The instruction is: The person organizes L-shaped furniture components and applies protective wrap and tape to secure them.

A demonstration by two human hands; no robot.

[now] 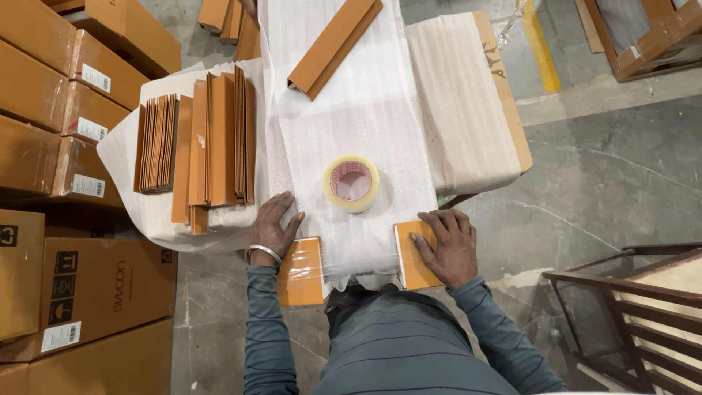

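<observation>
Grey-blue sleeves (409, 344) fill the near edge, and from them both hands reach onto a long package wrapped in white foam sheet (358, 124). At the package's near end two orange corner pieces cap it: the left orange corner piece (303, 272) and the right orange corner piece (411, 256). The left hand (272, 225), a metal bangle (263, 253) at its wrist, lies flat with fingers spread, touching the foam just beside the left cap and gripping nothing. The right hand (447, 245) lies palm down with fingers splayed on the right cap, pressing it rather than closing round it.

Between the hands and slightly farther off, a roll of clear packing tape (351, 183) lies flat on the foam. Farther along the wrapped package rests a long orange angle strip (333, 47), set aslant.

Left of the package, on a white-covered surface, stand rows of orange cardboard pieces on edge (212, 143), with a darker stack of folded brown pieces (157, 143) to their left. Right of it lies another foam-wrapped flat pack (468, 102) with a brown cardboard edge showing.

Closed brown cartons (66, 110) are piled along the left side. A wooden frame (636, 307) stands near right on the cracked concrete floor (607, 161), and another wooden frame (643, 36) sits far right.
</observation>
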